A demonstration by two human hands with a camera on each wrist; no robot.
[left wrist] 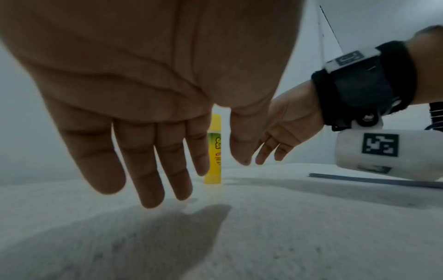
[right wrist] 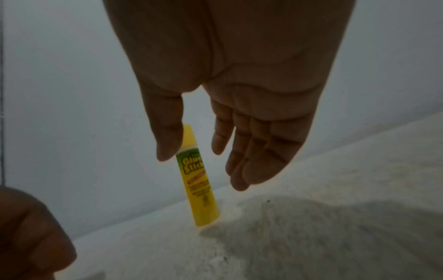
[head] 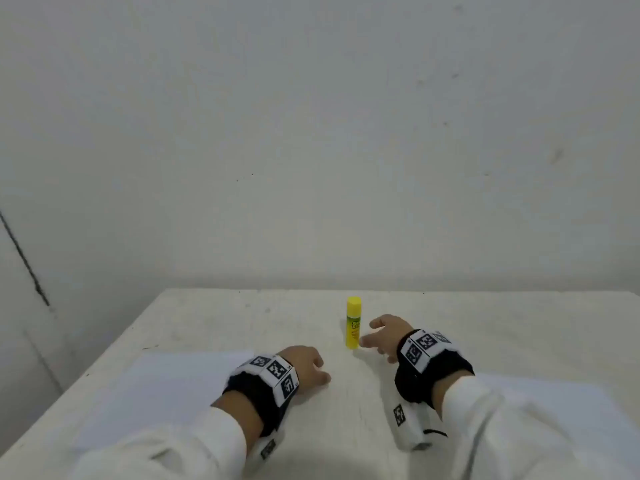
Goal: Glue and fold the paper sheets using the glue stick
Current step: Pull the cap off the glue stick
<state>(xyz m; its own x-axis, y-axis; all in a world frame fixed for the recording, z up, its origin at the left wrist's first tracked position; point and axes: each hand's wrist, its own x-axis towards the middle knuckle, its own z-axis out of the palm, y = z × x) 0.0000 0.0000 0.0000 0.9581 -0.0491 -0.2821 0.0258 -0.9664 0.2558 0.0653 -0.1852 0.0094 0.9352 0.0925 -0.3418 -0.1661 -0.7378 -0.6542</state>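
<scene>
Glue stick (head: 353,323) stands upright on the table (head: 194,327), long axis vertical, yellow cap on top and base on the surface, toward the far middle of the tabletop. Its green label reads "Glue Stick" in the right wrist view, where the tube looks slightly tilted, likely from the wide lens.

The right hand (head: 384,336) sits just beside the stick on its right, fingers straight and spread, thumb and forefinger apart on either side of the tube, holding nothing; whether the thumb touches the cap I cannot tell. The left hand (head: 306,367) is nearer the person, left of the stick and apart from it, fingers relaxed and pointing down at the table, holding nothing.

A white paper sheet (head: 166,386) lies flat under the left forearm; another sheet (head: 561,403) lies under the right sleeve.

The table is white, faintly speckled and scuffed. Behind it rises a plain pale wall (head: 311,133) with small marks, and a dark line runs down it at the far left.
</scene>
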